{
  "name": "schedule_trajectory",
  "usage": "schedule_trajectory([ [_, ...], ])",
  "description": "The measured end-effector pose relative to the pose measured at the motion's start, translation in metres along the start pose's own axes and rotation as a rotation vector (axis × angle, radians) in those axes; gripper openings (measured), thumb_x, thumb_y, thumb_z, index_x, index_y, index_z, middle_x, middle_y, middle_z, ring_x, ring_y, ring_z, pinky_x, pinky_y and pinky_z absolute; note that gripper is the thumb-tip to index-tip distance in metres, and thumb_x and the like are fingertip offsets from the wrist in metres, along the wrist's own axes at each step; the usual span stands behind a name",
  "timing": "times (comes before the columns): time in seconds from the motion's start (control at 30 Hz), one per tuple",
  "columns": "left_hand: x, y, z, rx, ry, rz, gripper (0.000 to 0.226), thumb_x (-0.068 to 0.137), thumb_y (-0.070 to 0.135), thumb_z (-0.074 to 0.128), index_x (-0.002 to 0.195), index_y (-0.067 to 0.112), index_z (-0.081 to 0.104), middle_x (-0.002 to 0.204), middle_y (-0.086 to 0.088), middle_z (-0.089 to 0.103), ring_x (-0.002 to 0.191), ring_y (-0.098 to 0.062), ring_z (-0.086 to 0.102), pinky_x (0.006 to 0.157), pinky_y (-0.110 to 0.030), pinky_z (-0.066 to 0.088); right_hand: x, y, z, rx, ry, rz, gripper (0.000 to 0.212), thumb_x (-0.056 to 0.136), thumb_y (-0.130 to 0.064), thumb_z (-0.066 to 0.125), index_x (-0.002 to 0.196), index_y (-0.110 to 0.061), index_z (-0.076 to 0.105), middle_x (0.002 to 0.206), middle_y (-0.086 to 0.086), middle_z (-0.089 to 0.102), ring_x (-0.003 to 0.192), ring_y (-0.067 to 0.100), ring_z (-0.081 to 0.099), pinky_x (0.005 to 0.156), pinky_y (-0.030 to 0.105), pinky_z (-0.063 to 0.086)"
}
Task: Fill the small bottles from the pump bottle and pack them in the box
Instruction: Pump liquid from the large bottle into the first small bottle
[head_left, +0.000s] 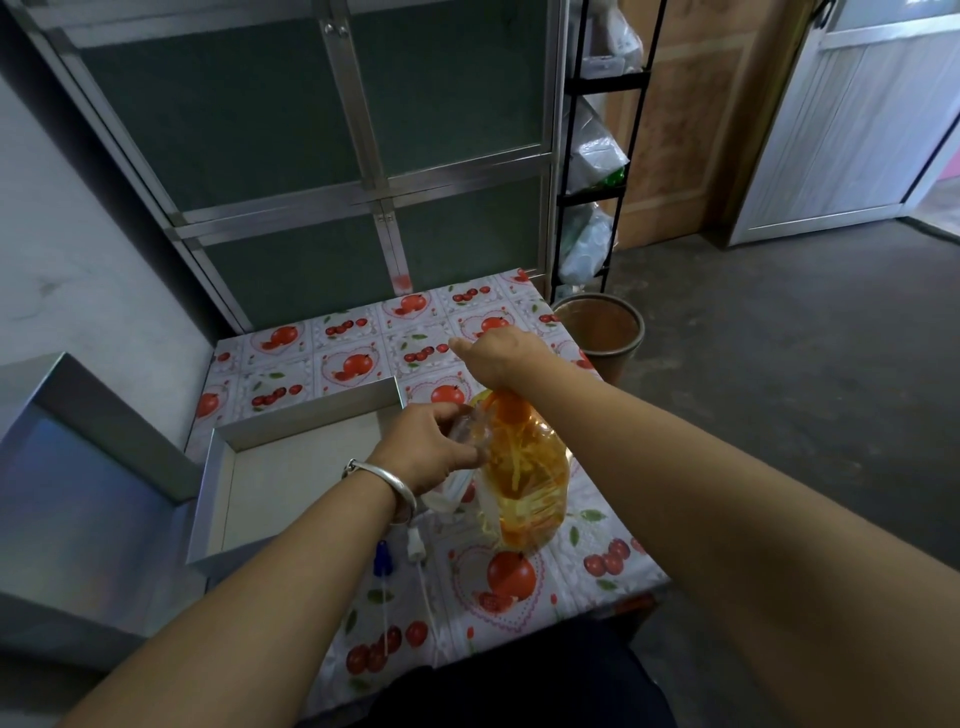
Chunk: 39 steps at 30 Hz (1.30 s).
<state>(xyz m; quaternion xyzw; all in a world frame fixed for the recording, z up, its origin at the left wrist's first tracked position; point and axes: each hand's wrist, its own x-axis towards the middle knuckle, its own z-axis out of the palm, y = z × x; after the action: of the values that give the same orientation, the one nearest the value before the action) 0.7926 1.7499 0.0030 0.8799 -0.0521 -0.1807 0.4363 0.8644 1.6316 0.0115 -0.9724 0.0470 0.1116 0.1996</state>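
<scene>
Hands (426, 447) on pump bottle (524, 478) (yellow liquid)

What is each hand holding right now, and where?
Left hand grips a small clear bottle around its body; right hand presses the pump bottle top.

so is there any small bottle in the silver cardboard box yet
No, the silver cardboard box shows only its bare pale floor, and the left hand holds a small clear bottle beside it.
</scene>
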Motion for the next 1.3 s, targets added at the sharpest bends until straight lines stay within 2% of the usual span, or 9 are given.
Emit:
schedule_trajectory([
  [0.2, 0.001, -0.001, 0.000, 0.016, -0.005, 0.006, 0.033, 0.073, 0.009, 0.074, 0.104, 0.012, 0.067, 0.093, -0.007, 0.070, 0.086, -0.022, 0.066, 0.074, -0.030, 0.054, -0.010, 0.006, -0.001, -0.017, 0.072, -0.007, 0.040, 0.102, -0.042, 0.025, 0.068, -0.026, 0.038, 0.073, 0.003, 0.043, 0.084, 0.023, 0.059, 0.075, 0.031, 0.048],
  [0.33, 0.002, -0.002, -0.001, 0.016, -0.005, -0.001, 0.035, 0.072, 0.010, 0.075, 0.107, 0.013, 0.066, 0.092, -0.004, 0.070, 0.087, -0.020, 0.067, 0.078, -0.031, 0.055, -0.001, -0.001, 0.001, 0.069, -0.012, 0.018, 0.055, 0.099, -0.050, 0.022, 0.140, -0.017, 0.038, 0.114, 0.011, 0.054, 0.103, 0.028, 0.055, 0.092, 0.038, 0.047],
  [0.4, 0.002, 0.000, -0.001, 0.005, -0.003, 0.002, 0.036, 0.072, 0.010, 0.075, 0.107, 0.013, 0.066, 0.091, -0.003, 0.070, 0.086, -0.018, 0.066, 0.077, -0.030, 0.054, 0.001, 0.001, 0.000, 0.037, -0.023, 0.007, 0.061, 0.098, -0.054, 0.021, 0.138, -0.013, 0.040, 0.126, 0.013, 0.052, 0.112, 0.030, 0.053, 0.097, 0.041, 0.045],
  [0.6, 0.001, -0.003, 0.001, 0.008, -0.010, 0.016, 0.038, 0.073, 0.010, 0.075, 0.110, 0.011, 0.065, 0.093, -0.004, 0.070, 0.086, -0.019, 0.066, 0.071, -0.027, 0.054, 0.000, 0.008, 0.004, -0.012, 0.053, -0.006, 0.048, 0.100, -0.049, 0.025, 0.096, -0.014, 0.057, 0.069, 0.001, 0.041, 0.062, 0.017, 0.045, 0.067, 0.030, 0.042],
  [0.77, 0.002, -0.002, 0.000, -0.003, -0.011, 0.007, 0.041, 0.073, 0.010, 0.075, 0.112, 0.013, 0.063, 0.094, -0.003, 0.069, 0.087, -0.019, 0.066, 0.073, -0.026, 0.053, 0.000, 0.003, 0.001, 0.024, -0.002, 0.010, 0.062, 0.097, -0.056, 0.021, 0.134, -0.012, 0.045, 0.127, 0.012, 0.053, 0.110, 0.029, 0.054, 0.093, 0.040, 0.046],
  [0.87, 0.004, -0.002, 0.000, -0.011, -0.004, 0.010, 0.040, 0.072, 0.010, 0.075, 0.110, 0.013, 0.064, 0.093, -0.005, 0.069, 0.086, -0.021, 0.066, 0.072, -0.027, 0.052, 0.003, 0.002, 0.003, -0.006, 0.013, -0.013, 0.054, 0.099, -0.049, 0.020, 0.138, -0.020, 0.042, 0.109, 0.011, 0.057, 0.086, 0.023, 0.057, 0.068, 0.030, 0.046],
  [1.03, 0.002, -0.004, 0.001, -0.005, -0.019, 0.002, 0.037, 0.073, 0.008, 0.074, 0.108, 0.013, 0.066, 0.094, -0.004, 0.070, 0.090, -0.021, 0.066, 0.078, -0.030, 0.054, -0.002, 0.009, 0.006, -0.004, 0.086, 0.009, 0.057, 0.098, -0.055, 0.023, 0.075, -0.010, 0.051, 0.070, 0.004, 0.048, 0.066, 0.018, 0.051, 0.072, 0.032, 0.045],
  [1.2, 0.001, -0.002, 0.000, 0.014, -0.009, 0.010, 0.042, 0.073, 0.010, 0.075, 0.113, 0.012, 0.063, 0.096, -0.004, 0.069, 0.089, -0.020, 0.066, 0.076, -0.028, 0.054, 0.002, 0.000, 0.002, -0.005, -0.014, -0.025, 0.060, 0.098, -0.053, 0.018, 0.138, -0.016, 0.041, 0.111, 0.012, 0.056, 0.096, 0.026, 0.057, 0.079, 0.035, 0.046],
  [1.3, 0.002, -0.001, 0.000, 0.017, -0.001, 0.012, 0.041, 0.073, 0.010, 0.075, 0.112, 0.012, 0.064, 0.097, -0.006, 0.069, 0.092, -0.023, 0.066, 0.078, -0.032, 0.053, -0.001, 0.002, 0.001, 0.003, 0.034, -0.016, 0.050, 0.101, -0.045, 0.020, 0.139, -0.021, 0.042, 0.082, 0.004, 0.046, 0.074, 0.018, 0.052, 0.068, 0.032, 0.045],
])
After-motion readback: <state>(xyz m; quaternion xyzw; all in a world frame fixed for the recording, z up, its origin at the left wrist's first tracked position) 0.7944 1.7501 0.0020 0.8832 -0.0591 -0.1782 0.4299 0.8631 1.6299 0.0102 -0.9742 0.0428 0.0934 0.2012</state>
